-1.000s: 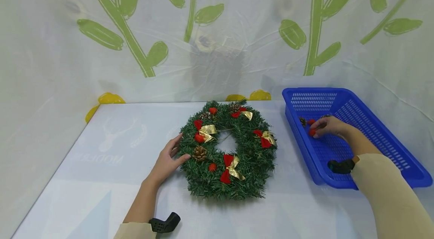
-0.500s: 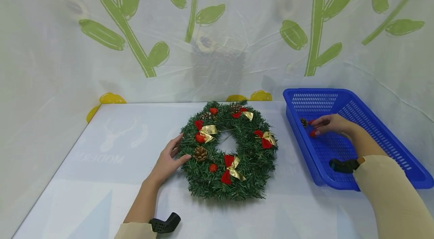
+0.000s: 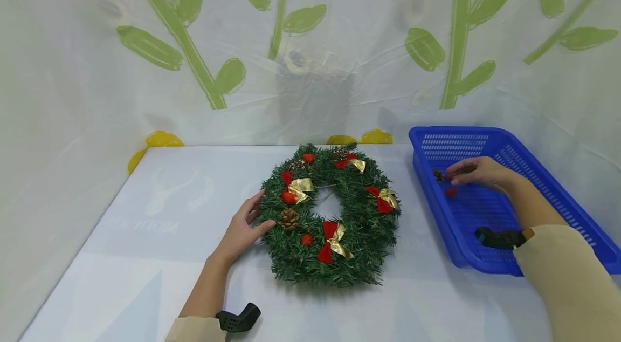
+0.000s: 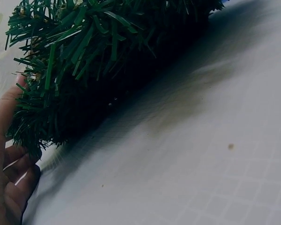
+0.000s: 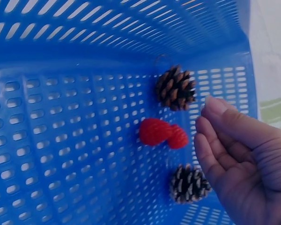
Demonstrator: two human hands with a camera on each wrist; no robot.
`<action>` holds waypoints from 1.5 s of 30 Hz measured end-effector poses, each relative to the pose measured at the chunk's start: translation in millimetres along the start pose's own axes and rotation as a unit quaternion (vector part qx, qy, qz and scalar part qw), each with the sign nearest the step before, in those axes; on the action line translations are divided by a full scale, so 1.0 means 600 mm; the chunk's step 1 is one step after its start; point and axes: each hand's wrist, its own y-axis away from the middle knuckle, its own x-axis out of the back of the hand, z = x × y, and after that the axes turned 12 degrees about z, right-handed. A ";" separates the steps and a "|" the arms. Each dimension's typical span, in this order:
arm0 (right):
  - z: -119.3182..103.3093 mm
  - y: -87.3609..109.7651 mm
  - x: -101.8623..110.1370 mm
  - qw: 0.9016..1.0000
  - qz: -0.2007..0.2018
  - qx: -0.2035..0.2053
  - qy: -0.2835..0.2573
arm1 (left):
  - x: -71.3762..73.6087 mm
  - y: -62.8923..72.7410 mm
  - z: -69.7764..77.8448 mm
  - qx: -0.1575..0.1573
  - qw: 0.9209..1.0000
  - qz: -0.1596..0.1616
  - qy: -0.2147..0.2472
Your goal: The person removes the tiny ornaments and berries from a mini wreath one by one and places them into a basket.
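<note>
A green wreath [image 3: 368,245] with red and gold bows, red berries and pinecones lies on the table. My left hand [image 3: 242,228] grips its left edge, thumb on top; in the left wrist view its other fingers [image 4: 25,180] curl beneath the needles. Inside the blue basket [image 3: 439,223] my right hand [image 3: 485,173] hovers with fingers loosely bent, holding nothing. Two red berries [image 5: 154,131] lie near its fingertips in the right wrist view, between a brown pinecone [image 5: 176,88] and a white-tipped pinecone [image 5: 189,184].
The basket stands at the right of the white table [image 3: 160,255], its perforated walls rising around the right hand. A plastic sheet [image 3: 349,61] printed with flowers hangs behind the table and along its sides.
My right hand has lifted slightly up and away from the nearer red berry, which it was touching earlier. My left hand keeps its place on the wreath. The head view has shifted a little.
</note>
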 end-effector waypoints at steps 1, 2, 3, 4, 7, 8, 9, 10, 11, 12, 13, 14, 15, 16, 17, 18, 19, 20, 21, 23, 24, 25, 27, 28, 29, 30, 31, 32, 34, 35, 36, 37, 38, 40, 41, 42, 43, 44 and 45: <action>-0.002 0.001 0.002 1.000 0.002 -0.001 -0.001 | -0.001 0.000 0.000 -0.001 1.000 0.000 0.001; -0.005 0.002 0.005 1.000 0.004 0.000 0.001 | -0.001 0.001 0.000 -0.003 1.000 0.000 0.001; -0.007 0.003 0.007 1.000 0.005 -0.001 0.001 | -0.002 0.001 0.001 -0.002 1.000 0.000 0.001; -0.009 0.005 0.008 1.000 0.007 -0.001 0.005 | -0.002 0.001 0.001 -0.002 1.000 0.001 0.000; -0.015 0.008 0.010 1.000 0.013 0.003 0.013 | -0.002 0.000 -0.007 -0.005 1.000 0.003 -0.004; -0.016 0.010 0.010 1.000 0.013 0.003 0.011 | -0.002 0.000 -0.007 -0.004 1.000 0.003 -0.005; -0.018 0.012 0.010 1.000 0.013 0.003 0.005 | -0.002 0.000 -0.007 -0.004 1.000 0.003 -0.005; -0.019 0.014 0.011 1.000 0.012 0.006 -0.002 | -0.002 0.000 -0.007 -0.006 1.000 0.003 -0.006; -0.021 0.016 0.011 1.000 0.011 0.008 -0.010 | -0.002 0.000 -0.007 -0.005 1.000 0.003 -0.006; -0.023 0.017 0.012 1.000 0.009 0.009 -0.018 | -0.001 0.000 -0.006 -0.005 1.000 0.004 -0.006; -0.026 0.019 0.012 0.999 0.008 0.012 -0.028 | -0.001 0.000 -0.006 -0.005 1.000 0.004 -0.006; -0.030 0.021 0.012 0.999 0.006 0.016 -0.040 | -0.001 0.000 -0.006 -0.005 1.000 0.004 -0.006; -0.033 0.023 0.012 0.999 0.006 0.020 -0.050 | -0.001 0.000 -0.005 -0.006 1.000 0.004 -0.005; -0.036 0.024 0.012 0.998 0.005 0.025 -0.055 | -0.001 0.001 -0.005 -0.005 1.000 0.004 -0.004; -0.040 0.026 0.012 0.998 0.006 0.028 -0.060 | -0.001 0.001 -0.004 -0.002 1.000 0.004 -0.002; -0.043 0.029 0.011 0.997 0.007 0.032 -0.063 | -0.001 0.001 -0.004 -0.002 1.000 0.003 -0.001; -0.047 0.032 0.011 0.997 0.008 0.036 -0.063 | -0.001 0.001 -0.003 -0.001 1.000 0.002 0.001; -0.051 0.034 0.010 0.997 0.010 0.039 -0.060 | -0.002 0.001 -0.004 0.000 1.000 0.001 0.002; -0.055 0.037 0.009 0.997 0.010 0.043 -0.058 | -0.002 0.001 -0.003 0.000 1.000 0.000 0.003; -0.063 0.043 0.006 0.997 0.009 0.051 -0.053 | -0.002 0.000 -0.003 0.002 1.000 -0.002 0.003; -0.066 0.046 0.005 0.997 0.006 0.057 -0.052 | -0.002 0.000 -0.002 0.002 1.000 -0.002 0.001; -0.070 0.048 0.004 0.997 0.002 0.063 -0.051 | -0.002 0.000 -0.002 0.003 1.000 -0.001 0.000; -0.078 0.051 0.002 0.996 -0.004 0.073 -0.055 | -0.002 0.000 0.000 0.006 1.000 0.001 -0.003; -0.081 0.053 0.001 0.995 -0.007 0.079 -0.057 | -0.002 0.000 0.002 0.007 1.000 0.001 -0.004; -0.084 0.055 0.001 0.995 -0.009 0.082 -0.059 | -0.002 0.001 0.008 0.006 1.000 0.000 -0.005; -0.086 0.057 0.000 0.994 -0.010 0.085 -0.062 | -0.001 0.003 0.015 0.005 1.000 0.000 -0.004; -0.089 0.058 0.000 0.994 -0.008 0.088 -0.064 | -0.001 0.004 0.022 0.006 1.000 -0.002 -0.003; -0.091 0.061 0.000 0.994 -0.006 0.089 -0.065 | 0.000 0.006 0.030 0.007 1.000 -0.004 -0.001; -0.095 0.065 -0.001 0.993 0.002 0.096 -0.066 | 0.002 0.010 0.047 0.009 1.000 -0.007 0.000; -0.097 0.067 -0.001 0.993 0.009 0.100 -0.067 | 0.003 0.012 0.056 0.008 1.000 -0.007 0.000; -0.098 0.069 -0.001 0.992 0.016 0.105 -0.069 | 0.004 0.012 0.057 0.007 1.000 -0.007 -0.001; -0.100 0.071 -0.001 0.991 0.022 0.109 -0.070 | 0.004 0.013 0.060 0.006 1.000 -0.006 -0.001; -0.102 0.074 0.000 0.991 0.028 0.114 -0.071 | 0.005 0.013 0.062 0.003 1.000 -0.005 -0.002; -0.106 0.078 -0.001 0.989 0.042 0.122 -0.076 | 0.005 0.014 0.062 -0.002 1.000 -0.004 -0.002; -0.108 0.080 -0.001 0.988 0.048 0.125 -0.079 | 0.005 0.014 0.062 -0.004 1.000 -0.004 -0.001; -0.111 0.083 -0.001 0.987 0.053 0.129 -0.082 | 0.005 0.014 0.061 -0.005 1.000 -0.004 -0.001; -0.113 0.085 -0.002 0.986 0.058 0.131 -0.083 | 0.006 0.013 0.062 -0.001 1.000 -0.004 0.001; -0.116 0.088 -0.003 0.985 0.063 0.135 -0.085 | 0.006 0.013 0.062 0.001 1.000 -0.005 0.000; -0.120 0.091 -0.004 0.984 0.068 0.140 -0.087 | 0.007 0.013 0.062 0.004 1.000 -0.005 0.001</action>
